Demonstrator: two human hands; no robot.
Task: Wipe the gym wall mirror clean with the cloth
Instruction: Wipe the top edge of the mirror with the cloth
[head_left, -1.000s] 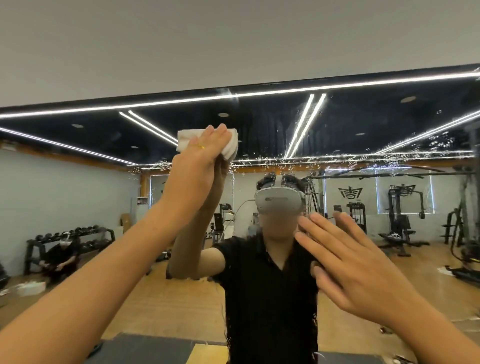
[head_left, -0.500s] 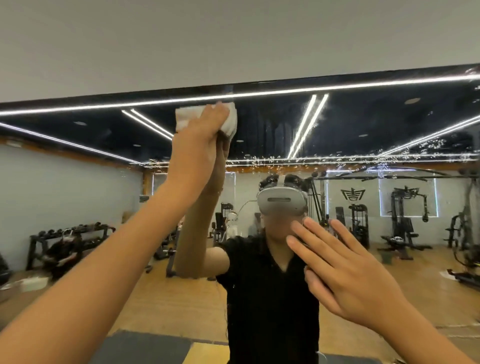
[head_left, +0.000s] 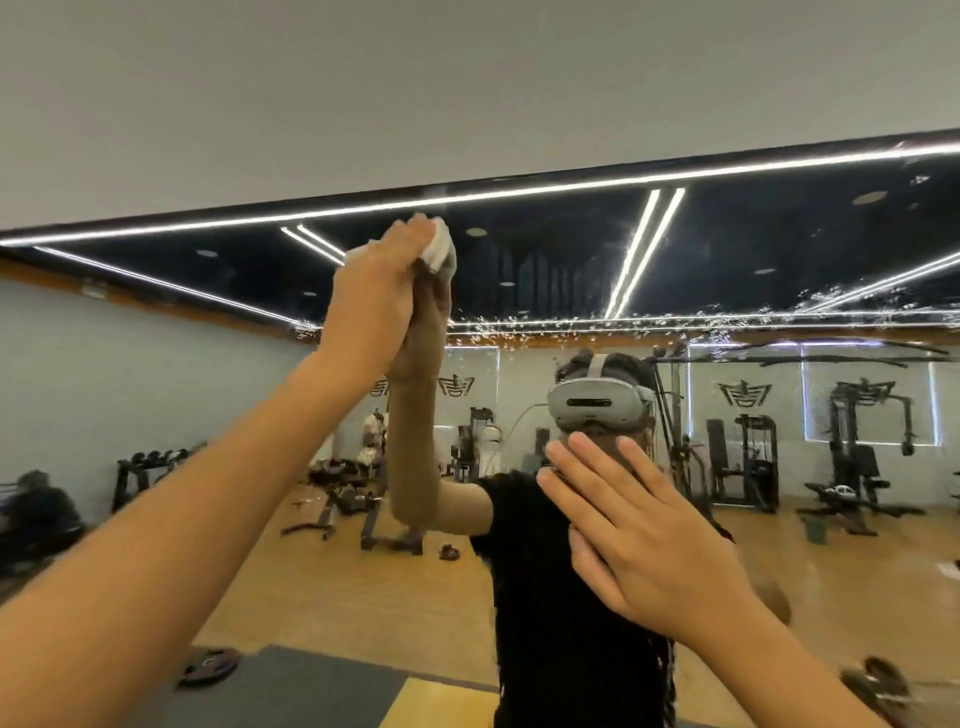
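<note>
The wall mirror (head_left: 545, 270) fills the view below a grey wall band. My left hand (head_left: 379, 301) is raised high and grips a white cloth (head_left: 436, 249) pressed against the glass near the mirror's top edge; my fingers cover most of the cloth. A band of water droplets (head_left: 675, 325) runs across the glass to the right of the cloth. My right hand (head_left: 634, 535) is held up flat with fingers spread and straight, close to the glass at chest height; contact cannot be told.
The mirror reflects me in a black shirt and headset (head_left: 597, 402), gym machines (head_left: 862, 447) at the right, a dumbbell rack (head_left: 150, 467) at the left, a wooden floor and ceiling light strips. The mirror's top edge (head_left: 467, 182) meets the grey wall above.
My left hand has carried the cloth upward to the mirror's top and a little right. The view has tilted up. My right hand has stayed flat at about the same place.
</note>
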